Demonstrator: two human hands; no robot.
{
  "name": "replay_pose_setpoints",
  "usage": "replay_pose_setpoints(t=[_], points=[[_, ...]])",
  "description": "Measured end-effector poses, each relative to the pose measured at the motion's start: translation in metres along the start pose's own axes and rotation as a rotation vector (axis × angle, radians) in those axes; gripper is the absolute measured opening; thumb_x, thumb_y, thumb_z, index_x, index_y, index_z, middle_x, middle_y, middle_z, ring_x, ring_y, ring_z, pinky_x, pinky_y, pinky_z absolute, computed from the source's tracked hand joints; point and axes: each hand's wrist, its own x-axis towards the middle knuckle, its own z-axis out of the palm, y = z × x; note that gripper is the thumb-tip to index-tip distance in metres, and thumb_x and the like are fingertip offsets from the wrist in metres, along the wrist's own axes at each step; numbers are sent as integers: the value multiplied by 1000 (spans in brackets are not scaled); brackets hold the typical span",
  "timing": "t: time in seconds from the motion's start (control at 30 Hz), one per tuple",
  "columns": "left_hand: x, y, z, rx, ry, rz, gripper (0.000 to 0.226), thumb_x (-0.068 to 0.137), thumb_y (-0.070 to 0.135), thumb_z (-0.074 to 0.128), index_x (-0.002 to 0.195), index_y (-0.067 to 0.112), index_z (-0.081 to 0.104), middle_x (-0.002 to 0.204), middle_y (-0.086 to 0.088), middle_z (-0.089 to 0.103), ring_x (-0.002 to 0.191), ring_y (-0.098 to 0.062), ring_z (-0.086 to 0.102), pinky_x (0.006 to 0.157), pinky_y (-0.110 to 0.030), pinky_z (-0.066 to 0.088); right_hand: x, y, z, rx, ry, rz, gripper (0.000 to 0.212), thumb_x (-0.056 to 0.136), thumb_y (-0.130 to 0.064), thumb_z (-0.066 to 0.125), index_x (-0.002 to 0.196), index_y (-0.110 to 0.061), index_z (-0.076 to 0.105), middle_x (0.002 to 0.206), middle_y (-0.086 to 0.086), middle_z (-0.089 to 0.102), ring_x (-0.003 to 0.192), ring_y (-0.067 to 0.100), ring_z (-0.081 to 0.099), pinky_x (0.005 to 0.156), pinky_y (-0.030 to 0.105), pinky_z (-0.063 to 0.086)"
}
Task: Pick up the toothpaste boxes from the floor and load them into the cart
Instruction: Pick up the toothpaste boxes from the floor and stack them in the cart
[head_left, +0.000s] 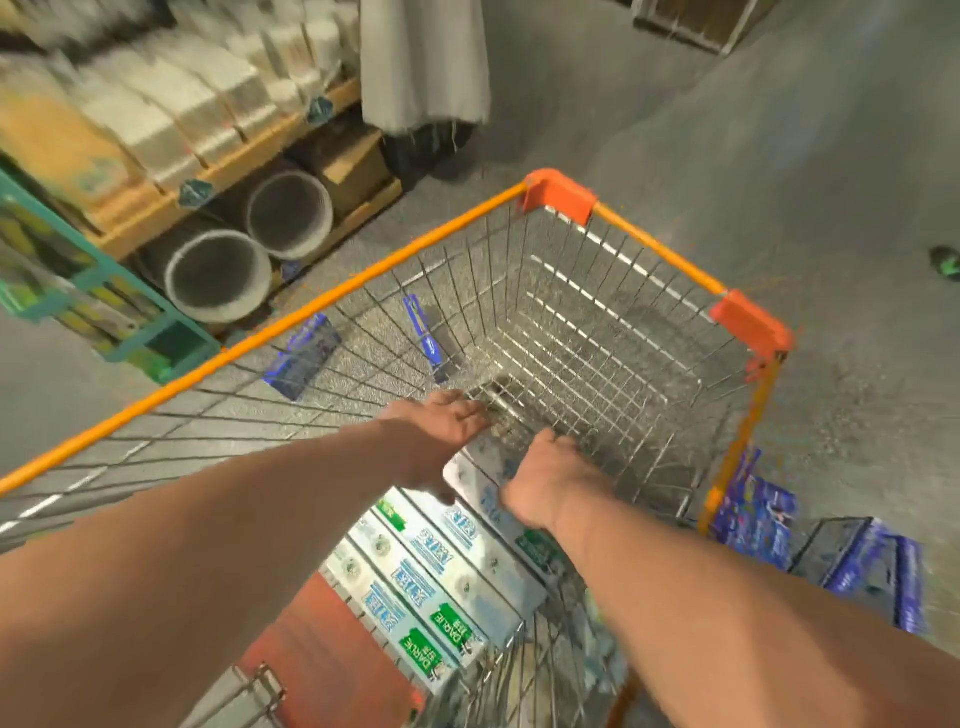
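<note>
Two bare arms reach into a wire shopping cart (613, 332) with an orange-trimmed rim, seen from above. The left hand (447, 421) and right hand (545, 478) both press on the far end of a white toothpaste box (483, 467); the fingertips are hidden behind the box edge and the wrists, so how tightly either hand grips cannot be told. The box is a long, flat, glossy carton, its long axis running from the lower left toward the upper right of the frame. It lies on a row of matching cartons (415, 587) packed side by side at the near end of the basket, green labels toward the lower edge. Blue boxes (304, 356) show blurred through the mesh on the grey speckled floor (831, 156) at centre left, more (758, 514) at lower right, partly cut off by the cart frame. Shelving at upper left is smeared by motion.
</note>
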Motion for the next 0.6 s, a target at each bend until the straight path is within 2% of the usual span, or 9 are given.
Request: replay_pose_setpoints(t=[0.07, 0.13, 0.2, 0.3, 0.43, 0.6], points=[[-22, 1, -24, -26, 39, -19, 114, 79, 67, 71, 162, 25, 4, 170, 3, 2, 155, -23, 9, 116, -47, 31, -22, 2, -19, -2, 19, -35, 82, 82, -41, 69, 150, -18, 28, 141, 11, 46, 118, 35, 55, 90, 45, 51], [-47, 6, -47, -41, 91, -39, 112, 76, 65, 74, 160, 26, 12, 168, 1, 14, 151, -24, 22, 112, -48, 40, -47, 5, -39, -8, 51, -80, 80, 78, -43, 71, 144, -18, 33, 138, 10, 48, 114, 34, 58, 88, 44, 51], [-73, 16, -70, -47, 117, -72, 109, 75, 65, 75, 159, 27, 17, 166, 2, 19, 147, -25, 32, 108, -47, 44, -73, 8, -62, -8, 79, -123, 80, 75, -43, 72, 141, -19, 35, 138, 10, 48, 116, 34, 57, 93, 49, 52], [-112, 35, -99, -70, 143, -127, 107, 76, 67, 74, 159, 28, 19, 164, 5, 23, 140, -24, 43, 104, -45, 48, -115, 14, -95, -50, 106, -208, 88, 79, -46, 74, 149, -17, 29, 148, 10, 40, 130, 34, 49, 104, 47, 46], [-162, 53, -131, -84, 158, -211, 101, 73, 76, 69, 154, 30, 30, 144, 5, 54, 120, -21, 61, 94, -38, 55, -178, 29, -132, -61, 196, -322, 84, 83, -48, 70, 149, -16, 29, 149, 10, 39, 133, 34, 46, 105, 47, 45], [-230, 95, -177, -16, 286, -163, 96, 81, 69, 66, 157, 27, 25, 152, 3, 47, 127, -23, 56, 97, -35, 51, -263, 71, -154, -69, 331, -389, 78, 83, -49, 71, 144, -17, 35, 142, 10, 46, 131, 32, 49, 101, 43, 45]])
